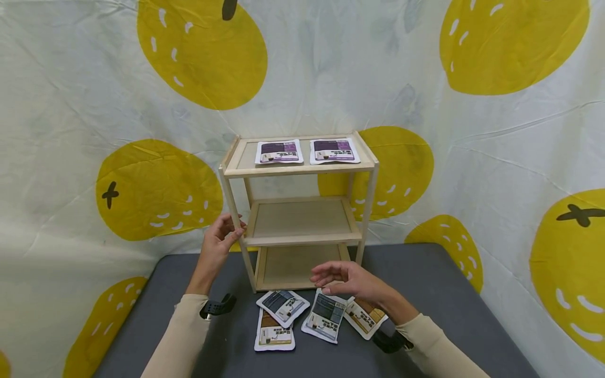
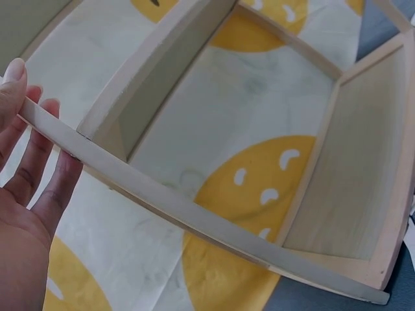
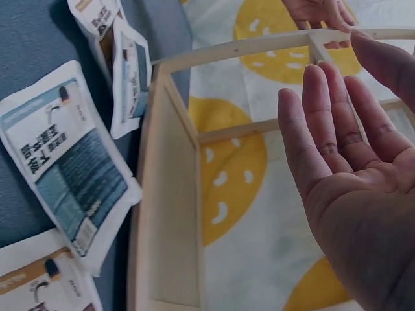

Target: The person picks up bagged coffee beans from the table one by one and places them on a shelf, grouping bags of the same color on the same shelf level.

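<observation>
A three-tier wooden shelf rack (image 1: pixel 289 242) stands on the dark table. My left hand (image 1: pixel 223 235) holds its front left post (image 2: pixel 130 173), thumb on one side and fingertips on the other. In front of the bottom tier hovers my right hand (image 1: pixel 352 283), fingers loosely extended and nothing in them. Below it lie a blue-labelled pouch (image 1: pixel 325 316) and, partly covered by my wrist, a brown-labelled pouch (image 1: pixel 363 319). To their left, another blue pouch (image 1: pixel 283 307) overlaps a second brown one (image 1: pixel 274 336).
Two purple-labelled pouches (image 1: pixel 334 150) lie side by side on the top tier. Behind the rack hangs a pale cloth (image 1: pixel 302 63) printed with big yellow fruit. The dark table (image 1: pixel 425 294) extends to both sides of the rack.
</observation>
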The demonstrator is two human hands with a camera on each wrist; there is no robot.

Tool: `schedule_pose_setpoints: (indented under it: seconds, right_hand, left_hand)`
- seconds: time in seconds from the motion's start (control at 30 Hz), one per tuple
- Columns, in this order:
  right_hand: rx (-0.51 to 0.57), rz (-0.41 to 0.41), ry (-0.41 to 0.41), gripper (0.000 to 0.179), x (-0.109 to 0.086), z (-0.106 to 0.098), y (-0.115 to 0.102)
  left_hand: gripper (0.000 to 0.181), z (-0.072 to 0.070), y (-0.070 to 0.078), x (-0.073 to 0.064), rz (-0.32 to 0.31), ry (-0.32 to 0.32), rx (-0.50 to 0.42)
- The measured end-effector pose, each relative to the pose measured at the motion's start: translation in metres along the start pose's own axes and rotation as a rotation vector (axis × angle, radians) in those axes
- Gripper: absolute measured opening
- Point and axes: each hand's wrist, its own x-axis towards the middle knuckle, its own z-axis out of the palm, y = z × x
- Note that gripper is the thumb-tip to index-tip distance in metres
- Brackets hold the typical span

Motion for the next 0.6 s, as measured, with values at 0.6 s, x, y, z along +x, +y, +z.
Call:
schedule_pose_setpoints:
  seconds: [0.6]
  right_hand:
    - [0.080, 0.116, 0.126, 0.055, -0.009, 0.001, 0.045]
  left_hand:
    - [0.033, 0.000, 0.000, 0.000, -0.001, -0.003, -0.003]
